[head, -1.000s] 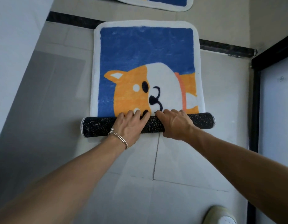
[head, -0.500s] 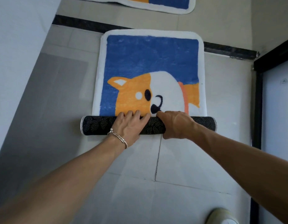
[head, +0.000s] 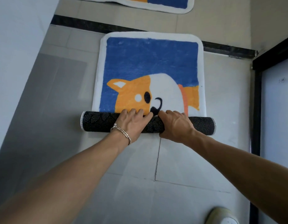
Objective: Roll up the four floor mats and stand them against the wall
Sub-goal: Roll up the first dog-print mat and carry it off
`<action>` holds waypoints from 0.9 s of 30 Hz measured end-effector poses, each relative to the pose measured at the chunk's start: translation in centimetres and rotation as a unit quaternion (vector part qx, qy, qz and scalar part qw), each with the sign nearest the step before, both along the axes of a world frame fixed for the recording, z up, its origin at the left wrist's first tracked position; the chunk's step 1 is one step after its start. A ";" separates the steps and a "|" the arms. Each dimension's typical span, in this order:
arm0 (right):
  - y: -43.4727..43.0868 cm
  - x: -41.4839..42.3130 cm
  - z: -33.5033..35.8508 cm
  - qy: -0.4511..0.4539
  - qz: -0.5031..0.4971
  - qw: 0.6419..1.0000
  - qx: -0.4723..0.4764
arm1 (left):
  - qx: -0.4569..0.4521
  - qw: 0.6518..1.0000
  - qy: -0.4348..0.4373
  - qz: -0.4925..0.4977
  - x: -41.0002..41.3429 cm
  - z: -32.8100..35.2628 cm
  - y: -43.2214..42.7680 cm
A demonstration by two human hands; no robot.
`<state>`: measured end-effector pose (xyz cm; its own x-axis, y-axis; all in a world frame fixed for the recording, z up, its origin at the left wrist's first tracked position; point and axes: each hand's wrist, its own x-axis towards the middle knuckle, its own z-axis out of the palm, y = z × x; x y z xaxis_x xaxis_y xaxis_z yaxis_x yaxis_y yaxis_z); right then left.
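Now, dog mat [head: 152, 62]: partly rolled on floor [head: 188, 159], dotted black backing outward.
Left hand [head: 132, 123]: fingers curled over its rolled middle.
Right hand [head: 175, 125]: gripping it alongside.

— What kind of place is this?

— It looks like a home, probably a passage between two rooms. The floor [head: 188, 162] is made of large pale tiles. A dark threshold strip [head: 85, 25] crosses it in the upper part of the frame.

— What else shows it?

— A soft dog mat [head: 151, 62] with a cartoon picture lies in the centre. A second mat [head: 166, 4] in the same colours lies beyond the strip, at the top edge. A plain white wall [head: 18, 46] stands at the upper left. At the right edge there is a dark door frame [head: 256, 110] with a white panel [head: 279, 118]. In the lower right corner I see the toe of a light shoe [head: 224, 217], or maybe a slipper; I cannot tell.
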<state>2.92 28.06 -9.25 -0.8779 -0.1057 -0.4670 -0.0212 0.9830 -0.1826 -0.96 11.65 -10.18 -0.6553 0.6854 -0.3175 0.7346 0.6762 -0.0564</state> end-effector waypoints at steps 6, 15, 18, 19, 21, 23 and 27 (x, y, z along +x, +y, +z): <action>-0.1 2.0 -1.0 0.102 0.045 0.991 0.073 | -0.018 0.993 -0.117 0.009 -1.6 1.0 1.2; 0.1 -0.3 0.7 -0.024 -0.017 0.999 -0.028 | -0.002 1.000 -0.022 0.015 -0.7 0.8 0.5; 0.0 0.6 0.1 0.047 0.024 0.998 0.025 | -0.021 0.996 -0.088 0.029 -1.7 1.4 1.0; 0.0 1.1 -0.4 0.086 0.045 0.994 0.053 | -0.017 0.992 -0.116 0.036 -2.0 1.6 1.1; 0.0 1.5 -0.8 0.130 0.059 0.986 0.082 | -0.009 0.987 -0.155 0.046 -2.3 1.8 1.3; -0.1 1.0 -0.4 0.094 0.064 0.991 0.073 | 0.001 0.988 -0.142 0.052 -1.8 1.7 1.0; 0.5 -1.2 0.7 -0.024 0.034 0.999 -0.020 | 0.004 1.000 -0.019 0.024 -0.3 0.9 0.1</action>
